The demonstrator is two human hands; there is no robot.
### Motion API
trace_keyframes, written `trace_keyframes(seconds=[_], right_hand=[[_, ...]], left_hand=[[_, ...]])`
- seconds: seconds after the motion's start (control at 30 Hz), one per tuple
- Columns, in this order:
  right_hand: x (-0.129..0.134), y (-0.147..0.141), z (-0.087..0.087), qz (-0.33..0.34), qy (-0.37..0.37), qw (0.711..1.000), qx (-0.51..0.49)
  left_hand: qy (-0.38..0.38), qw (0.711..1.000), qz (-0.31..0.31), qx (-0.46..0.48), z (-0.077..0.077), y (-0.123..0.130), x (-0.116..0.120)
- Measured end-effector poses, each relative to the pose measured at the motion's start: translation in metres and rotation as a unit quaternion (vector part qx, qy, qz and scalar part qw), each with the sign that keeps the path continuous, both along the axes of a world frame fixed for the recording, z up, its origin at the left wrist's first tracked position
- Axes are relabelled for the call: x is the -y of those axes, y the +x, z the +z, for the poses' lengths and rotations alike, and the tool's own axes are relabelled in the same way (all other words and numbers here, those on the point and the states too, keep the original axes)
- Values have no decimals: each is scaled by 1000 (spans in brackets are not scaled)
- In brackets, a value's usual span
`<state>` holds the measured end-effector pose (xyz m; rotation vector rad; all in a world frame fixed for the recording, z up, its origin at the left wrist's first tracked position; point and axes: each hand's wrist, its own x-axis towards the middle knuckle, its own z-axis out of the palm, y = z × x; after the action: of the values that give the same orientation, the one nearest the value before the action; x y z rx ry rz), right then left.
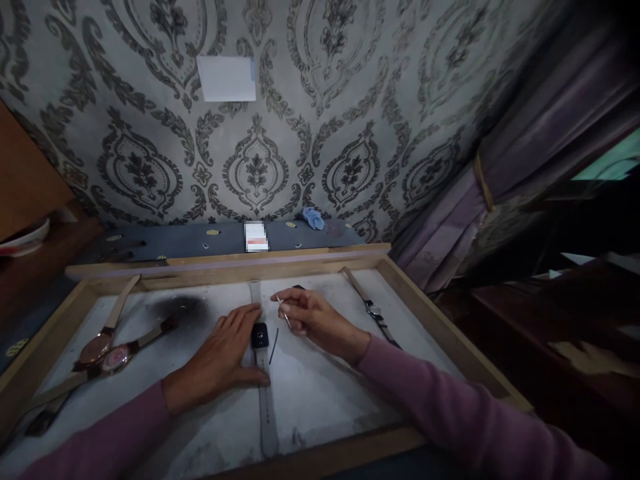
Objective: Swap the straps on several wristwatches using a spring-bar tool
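A smartwatch [260, 336] with a dark square face and a long pale strap [269, 417] lies lengthwise on the white board. My left hand [220, 353] rests flat beside it, fingers stretched out; the fingertips reach the upper strap and the thumb lies across the lower strap. Just right of the watch, my right hand [313, 317] is closed in a pinch around a thin, shiny metal tool [287, 320], whose exact kind is too small to tell. A slim dark stick [274, 345] lies by the watch. Partly hidden behind my right hand is a small dark object [299, 287].
A wooden frame [450, 327] edges the board. Two wristwatches [95, 348] with round faces lie at left, and another wristwatch [373, 309] at right. Beyond the frame are a blurred-out small box [257, 237] and a crumpled blue cloth [313, 218]. A patterned wall stands behind.
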<state>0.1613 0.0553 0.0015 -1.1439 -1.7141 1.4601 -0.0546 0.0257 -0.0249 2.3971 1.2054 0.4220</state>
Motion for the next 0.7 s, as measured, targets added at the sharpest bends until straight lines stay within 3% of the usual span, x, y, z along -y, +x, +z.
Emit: trace_keyframes(seconds=[0.1,0.17,0.7], right_hand=[[3,-1,2,7,-131,970,-206],[5,0,5,7,-179,948,-265],[10,2,16,12,-196,938,-285]], left_hand=[[-7,1000,7,8,0,1,1],[-12,1000,5,10,2,2,1],[-26,999,22,6,-5,4,0]])
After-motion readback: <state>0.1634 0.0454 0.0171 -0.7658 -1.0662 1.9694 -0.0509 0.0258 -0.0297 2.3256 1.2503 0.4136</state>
